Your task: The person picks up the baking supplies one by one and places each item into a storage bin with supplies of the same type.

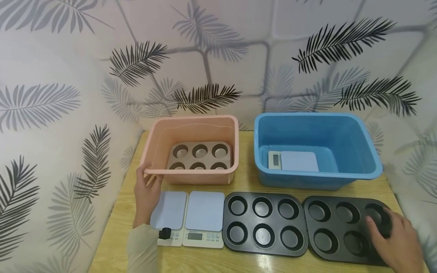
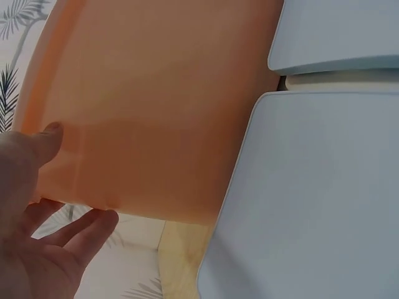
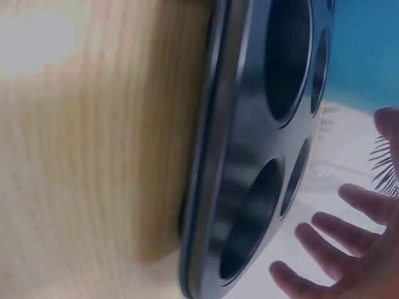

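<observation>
Head view: left hand (image 1: 147,199) pinches smooth pink bin (image 1: 201,178) at rim's front-left corner; bin sits behind two flat-topped scales (image 1: 205,210). Right hand (image 1: 399,240), fingers spread, at right end of dark muffin pan (image 1: 336,227); contact unclear. Pan glossy, round-cupped, corners rounded, just beside second pan (image 1: 275,222). Bare wood-grained table (image 1: 266,263) fronts both; open gap between pink bin and blue bin (image 1: 300,181).

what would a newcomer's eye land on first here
Probably the two bright bins at the back: the peach bin on the left, its front-left rim gripped by the left hand, and the blue bin on the right, with a white scale inside. Next, perhaps, the two dark muffin pans side by side in front, the right hand at the right-hand pan's far end.
</observation>
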Motion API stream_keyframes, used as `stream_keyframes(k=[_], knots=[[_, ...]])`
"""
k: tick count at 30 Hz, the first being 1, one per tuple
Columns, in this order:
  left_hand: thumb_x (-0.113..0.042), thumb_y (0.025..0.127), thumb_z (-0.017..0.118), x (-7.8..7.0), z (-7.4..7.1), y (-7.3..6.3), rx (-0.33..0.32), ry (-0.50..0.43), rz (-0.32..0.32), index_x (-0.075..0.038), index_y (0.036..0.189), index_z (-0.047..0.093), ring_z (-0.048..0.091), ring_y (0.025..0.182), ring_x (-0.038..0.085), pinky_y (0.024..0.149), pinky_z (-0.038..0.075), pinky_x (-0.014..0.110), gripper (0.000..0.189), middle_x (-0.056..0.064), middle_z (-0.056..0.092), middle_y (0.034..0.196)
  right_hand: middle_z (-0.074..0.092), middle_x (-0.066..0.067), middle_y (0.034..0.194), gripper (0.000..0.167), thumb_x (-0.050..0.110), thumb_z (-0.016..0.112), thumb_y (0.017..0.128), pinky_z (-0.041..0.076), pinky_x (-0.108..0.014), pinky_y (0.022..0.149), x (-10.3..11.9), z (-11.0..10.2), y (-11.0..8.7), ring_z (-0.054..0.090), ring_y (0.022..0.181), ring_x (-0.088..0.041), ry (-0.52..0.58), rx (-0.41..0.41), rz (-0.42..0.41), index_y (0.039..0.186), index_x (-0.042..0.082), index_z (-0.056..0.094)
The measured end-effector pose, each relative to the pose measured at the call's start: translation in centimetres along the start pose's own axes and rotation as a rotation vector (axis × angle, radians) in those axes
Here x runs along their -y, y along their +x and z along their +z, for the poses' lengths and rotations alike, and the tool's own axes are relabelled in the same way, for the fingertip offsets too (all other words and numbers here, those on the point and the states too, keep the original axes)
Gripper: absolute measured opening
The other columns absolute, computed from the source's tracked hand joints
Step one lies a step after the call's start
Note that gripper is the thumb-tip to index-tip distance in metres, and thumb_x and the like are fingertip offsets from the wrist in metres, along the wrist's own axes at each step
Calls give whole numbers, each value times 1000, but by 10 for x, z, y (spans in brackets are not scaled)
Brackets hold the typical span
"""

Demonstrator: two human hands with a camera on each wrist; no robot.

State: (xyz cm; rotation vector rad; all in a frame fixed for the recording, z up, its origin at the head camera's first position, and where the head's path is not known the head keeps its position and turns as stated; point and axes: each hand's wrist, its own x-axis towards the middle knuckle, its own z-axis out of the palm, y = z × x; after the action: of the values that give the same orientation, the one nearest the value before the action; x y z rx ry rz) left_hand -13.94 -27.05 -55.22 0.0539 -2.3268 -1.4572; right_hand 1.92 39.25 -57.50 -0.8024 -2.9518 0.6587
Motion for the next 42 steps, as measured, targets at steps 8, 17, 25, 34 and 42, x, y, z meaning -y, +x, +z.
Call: stream_keyframes(k=[8, 17, 25, 34, 42], knots=[[-1, 99, 78, 1, -5, 6, 11, 0, -26, 1, 140, 53, 64, 136, 55, 101, 56, 36, 48, 23, 54, 152, 35, -54, 148, 83, 44, 48, 114, 34, -82, 112, -17, 6, 4, 37, 136, -70, 20, 60, 14, 162, -19, 25], [3, 97, 79, -1, -4, 7, 13, -60, -74, 3, 138, 52, 64, 134, 55, 90, 54, 6, 49, 24, 51, 150, 27, -51, 159, 80, 44, 45, 114, 29, -78, 122, -24, 10, 2, 30, 146, -67, 35, 95, 152, 163, -16, 26], [3, 98, 77, -6, -3, 6, 2, -46, -76, 4, 134, 52, 64, 135, 54, 92, 54, 7, 44, 23, 52, 143, 36, -53, 146, 74, 30, 51, 110, 37, -79, 114, -39, 13, 4, 40, 134, -68, -13, 141, 139, 161, -18, 27], [0, 100, 77, -12, 5, 3, 29, -49, -86, 5, 134, 51, 64, 134, 53, 92, 54, 7, 43, 23, 53, 142, 46, -53, 146, 59, 21, 57, 111, 39, -83, 109, -52, 15, 12, 45, 131, -72, 106, 23, -3, 157, -14, 41], [-3, 101, 77, -14, 14, 4, 75, -17, -56, 3, 132, 55, 69, 130, 49, 101, 61, 40, 39, 23, 58, 140, 40, -43, 160, 60, 26, 62, 111, 30, -81, 120, -58, 15, 19, 34, 148, -67, 189, 159, 184, 156, -9, 45]])
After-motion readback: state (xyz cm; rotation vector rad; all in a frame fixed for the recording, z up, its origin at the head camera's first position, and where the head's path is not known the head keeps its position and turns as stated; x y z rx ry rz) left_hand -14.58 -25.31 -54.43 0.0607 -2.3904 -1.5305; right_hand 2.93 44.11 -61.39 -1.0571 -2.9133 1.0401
